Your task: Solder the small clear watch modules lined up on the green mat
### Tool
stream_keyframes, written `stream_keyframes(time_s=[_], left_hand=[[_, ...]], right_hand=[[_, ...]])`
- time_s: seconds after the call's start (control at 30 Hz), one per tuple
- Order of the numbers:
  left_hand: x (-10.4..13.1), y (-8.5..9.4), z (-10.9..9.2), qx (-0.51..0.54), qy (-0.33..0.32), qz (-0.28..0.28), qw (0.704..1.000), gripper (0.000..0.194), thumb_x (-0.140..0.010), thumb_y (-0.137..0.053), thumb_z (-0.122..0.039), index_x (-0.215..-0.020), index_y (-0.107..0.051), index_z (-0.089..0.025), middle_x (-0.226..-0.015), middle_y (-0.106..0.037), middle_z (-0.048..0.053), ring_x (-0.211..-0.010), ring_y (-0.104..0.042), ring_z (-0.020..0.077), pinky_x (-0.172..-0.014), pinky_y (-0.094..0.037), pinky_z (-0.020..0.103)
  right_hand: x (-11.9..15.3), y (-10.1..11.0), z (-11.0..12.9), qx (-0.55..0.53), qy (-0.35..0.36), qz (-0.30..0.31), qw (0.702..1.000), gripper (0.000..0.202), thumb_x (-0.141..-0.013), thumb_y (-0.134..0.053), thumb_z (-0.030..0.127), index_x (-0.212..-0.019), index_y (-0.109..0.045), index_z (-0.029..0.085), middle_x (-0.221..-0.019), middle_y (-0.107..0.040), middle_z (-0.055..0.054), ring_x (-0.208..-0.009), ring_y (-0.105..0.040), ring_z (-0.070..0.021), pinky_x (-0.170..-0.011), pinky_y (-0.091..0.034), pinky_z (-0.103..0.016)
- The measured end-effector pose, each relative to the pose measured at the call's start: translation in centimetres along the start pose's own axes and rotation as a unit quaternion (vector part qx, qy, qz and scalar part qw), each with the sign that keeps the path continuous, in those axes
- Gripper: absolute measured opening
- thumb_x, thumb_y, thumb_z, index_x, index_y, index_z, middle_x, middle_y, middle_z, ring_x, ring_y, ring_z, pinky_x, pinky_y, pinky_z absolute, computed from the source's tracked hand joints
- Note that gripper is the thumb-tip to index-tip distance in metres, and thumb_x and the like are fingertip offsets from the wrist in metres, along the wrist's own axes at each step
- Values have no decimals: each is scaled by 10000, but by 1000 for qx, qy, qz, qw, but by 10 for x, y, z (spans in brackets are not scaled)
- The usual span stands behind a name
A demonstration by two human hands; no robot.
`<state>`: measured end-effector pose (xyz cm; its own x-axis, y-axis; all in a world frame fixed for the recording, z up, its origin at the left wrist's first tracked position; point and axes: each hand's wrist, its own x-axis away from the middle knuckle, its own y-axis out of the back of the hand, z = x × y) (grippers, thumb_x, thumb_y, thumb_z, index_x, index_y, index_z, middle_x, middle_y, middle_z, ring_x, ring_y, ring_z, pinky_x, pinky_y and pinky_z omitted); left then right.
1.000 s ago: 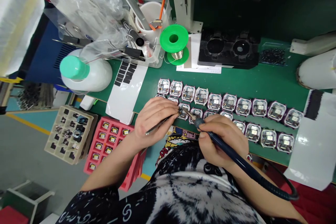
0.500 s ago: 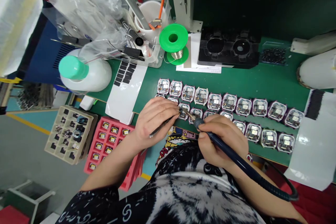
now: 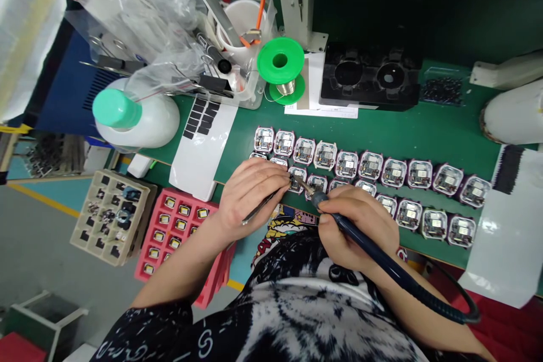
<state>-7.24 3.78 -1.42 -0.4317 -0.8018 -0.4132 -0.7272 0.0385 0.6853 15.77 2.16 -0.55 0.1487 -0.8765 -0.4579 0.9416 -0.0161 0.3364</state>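
Observation:
My right hand point(image 3: 362, 223) is wrapped round a dark blue soldering iron point(image 3: 377, 260), with its metal tip pointing left at an open watch case point(image 3: 300, 174) in the front row. My left hand point(image 3: 250, 195) is closed on a thin dark metal tool, seemingly tweezers point(image 3: 259, 209), whose tips meet the same watch case by the iron's tip. Fingers hide part of that case and its neighbours. Two rows of similar cases with exposed circuit boards, such as this back-row one point(image 3: 326, 155), run across the green bench.
A green solder spool point(image 3: 280, 61) stands behind the rows, beside a black fixture point(image 3: 369, 82). To the left are a white bottle point(image 3: 156, 121), a clear tool bin point(image 3: 254, 103), a pink tray point(image 3: 190, 257) and a beige tray point(image 3: 91, 237). White sheets point(image 3: 504, 249) lie at the right.
Both hands stay almost in place at the same watch case. My right hand and the soldering iron have shifted very slightly left.

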Motion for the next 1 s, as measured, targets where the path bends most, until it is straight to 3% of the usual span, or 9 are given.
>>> stream_keyframes(time_s=[0.47, 0.67, 0.83, 1.0], left_hand=[[-1, 4, -4, 1, 13, -31, 999, 350, -839, -757, -17, -1141, -669, -169, -1087, -775, 67, -1086, -743, 210, -995, -606, 449], [-4, 2, -12, 17, 23, -53, 998, 323, -838, -761, -29, -1117, -678, -169, -1083, -779, 68, -1074, -752, 216, -982, -610, 450], [-9, -8, -20, 49, 18, -26, 998, 297, -867, -743, -50, -1121, -674, -189, -1070, -782, 43, -1090, -747, 203, -1004, -597, 444], [-13, -17, -23, 56, 11, -6, 998, 311, -879, -733, -57, -1150, -671, -196, -1102, -777, 47, -1126, -733, 206, -1029, -588, 449]], right_hand=[[1, 1, 2, 7, 2, -7, 1000, 200, -832, -654, 114, -1004, -679, 211, -818, -684, -3, -755, -695, -156, -729, -636, -325], [0, 20, 8, 19, 17, -31, 999, 276, -789, -671, 81, -1038, -681, 201, -845, -702, -17, -784, -718, -179, -720, -635, -331], [5, 34, 5, 36, 39, -52, 997, 254, -786, -660, 94, -1014, -685, 203, -816, -697, -8, -748, -714, -177, -696, -640, -338], [15, 33, -2, 32, 20, -46, 998, 254, -786, -650, 96, -1010, -685, 212, -807, -692, -8, -734, -708, -175, -668, -637, -338]])
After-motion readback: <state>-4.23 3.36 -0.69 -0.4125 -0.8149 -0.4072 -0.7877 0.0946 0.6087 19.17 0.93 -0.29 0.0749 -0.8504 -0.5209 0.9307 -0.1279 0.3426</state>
